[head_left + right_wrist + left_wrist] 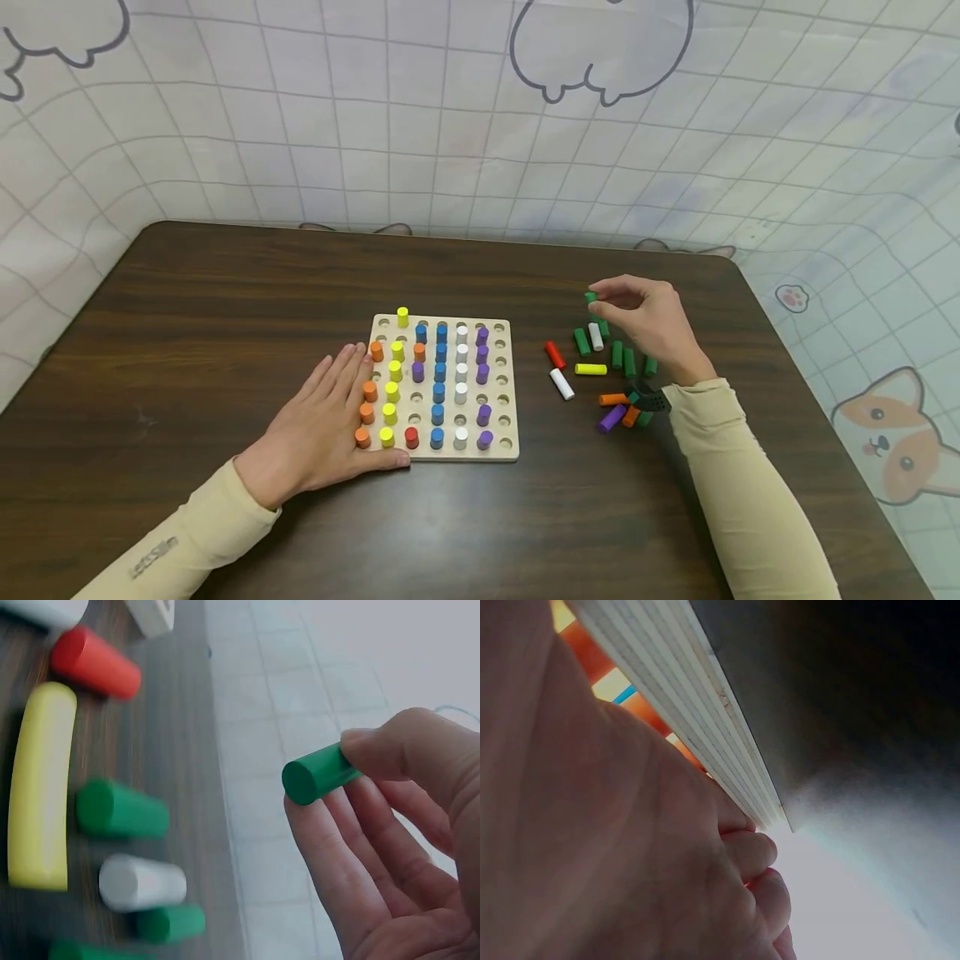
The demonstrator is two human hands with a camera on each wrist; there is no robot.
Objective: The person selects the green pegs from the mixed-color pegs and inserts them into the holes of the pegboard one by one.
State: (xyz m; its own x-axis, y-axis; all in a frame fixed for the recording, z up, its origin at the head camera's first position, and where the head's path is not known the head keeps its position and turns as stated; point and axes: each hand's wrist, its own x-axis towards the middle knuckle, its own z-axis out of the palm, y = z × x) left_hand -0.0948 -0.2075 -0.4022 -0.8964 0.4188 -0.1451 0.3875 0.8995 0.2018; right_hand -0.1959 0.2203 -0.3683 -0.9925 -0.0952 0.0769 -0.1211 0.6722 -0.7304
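Note:
My right hand pinches a green peg between thumb and fingers, held above the loose pegs on the right. Beside the left edge of a wooden pegboard lies my left hand, fingers straight and thumb along the front edge. Columns of upright pegs fill much of the board: orange, yellow, blue, white and purple, with one red peg at the front. Its rightmost column shows bare holes. A yellow peg stands in the back row. In the left wrist view, the palm faces the board's layered side.
Loose pegs lie right of the board: several green ones, a red peg, a yellow peg, a white peg, a purple peg and orange ones. A patterned cloth hangs behind the dark table.

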